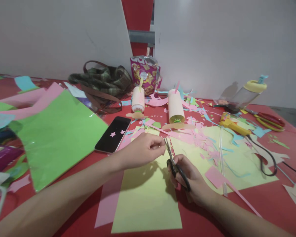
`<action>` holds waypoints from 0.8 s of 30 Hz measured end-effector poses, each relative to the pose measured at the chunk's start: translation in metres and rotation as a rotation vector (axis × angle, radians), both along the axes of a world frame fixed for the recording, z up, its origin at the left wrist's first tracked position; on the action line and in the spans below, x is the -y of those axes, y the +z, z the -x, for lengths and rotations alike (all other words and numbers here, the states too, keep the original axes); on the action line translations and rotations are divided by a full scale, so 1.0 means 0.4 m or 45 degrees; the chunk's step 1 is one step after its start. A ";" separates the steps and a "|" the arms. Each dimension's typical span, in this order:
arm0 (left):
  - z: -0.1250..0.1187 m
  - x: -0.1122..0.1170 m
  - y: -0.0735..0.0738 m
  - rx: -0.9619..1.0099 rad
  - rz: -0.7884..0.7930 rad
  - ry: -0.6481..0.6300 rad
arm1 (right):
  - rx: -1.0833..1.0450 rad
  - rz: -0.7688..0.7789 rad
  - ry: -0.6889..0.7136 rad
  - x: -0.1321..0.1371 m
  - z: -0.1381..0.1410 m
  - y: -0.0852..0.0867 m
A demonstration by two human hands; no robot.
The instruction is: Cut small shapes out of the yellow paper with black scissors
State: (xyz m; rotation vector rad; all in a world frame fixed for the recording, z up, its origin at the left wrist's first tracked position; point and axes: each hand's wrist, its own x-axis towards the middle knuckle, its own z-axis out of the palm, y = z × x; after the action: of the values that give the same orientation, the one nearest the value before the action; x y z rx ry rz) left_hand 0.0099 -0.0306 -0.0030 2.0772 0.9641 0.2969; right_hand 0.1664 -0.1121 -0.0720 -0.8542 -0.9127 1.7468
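Observation:
Black-handled scissors (171,157) are in my right hand (189,174), fingers around the handle loops, blades pointing up and away from me. My left hand (148,146) is closed in a pinch beside the blade tips. Whatever it pinches is too small or hidden to make out. Both hands are above a pale yellow sheet of paper (148,207), which partly covers a pink sheet (106,207). To the left of my left hand lies a dark-screened phone (110,140) with small pink paper stars (112,134) on it.
Two cream paper-wrapped cylinders (176,105) stand beyond my hands among pink paper scraps (202,144). A yellow glue gun (234,126) with its cord and pliers (268,120) lie right. Green sheets (61,138) lie left. Behind are a plaid bag (108,80) and a snack pouch (145,74).

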 end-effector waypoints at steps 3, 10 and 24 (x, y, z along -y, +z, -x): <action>0.002 -0.003 0.001 -0.001 0.019 -0.001 | -0.014 0.016 -0.020 -0.001 0.000 -0.002; -0.003 0.001 -0.006 0.005 0.120 -0.122 | -0.055 0.030 -0.143 -0.003 -0.002 -0.014; -0.034 0.044 -0.052 -0.010 0.190 -0.304 | 0.094 -0.052 -0.289 -0.005 0.000 -0.006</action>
State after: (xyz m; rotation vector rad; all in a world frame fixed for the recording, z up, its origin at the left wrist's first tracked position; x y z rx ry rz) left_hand 0.0236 -0.0483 -0.0238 2.0313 0.7103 0.0900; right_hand 0.1665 -0.1100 -0.0744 -0.9620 -0.8613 1.5056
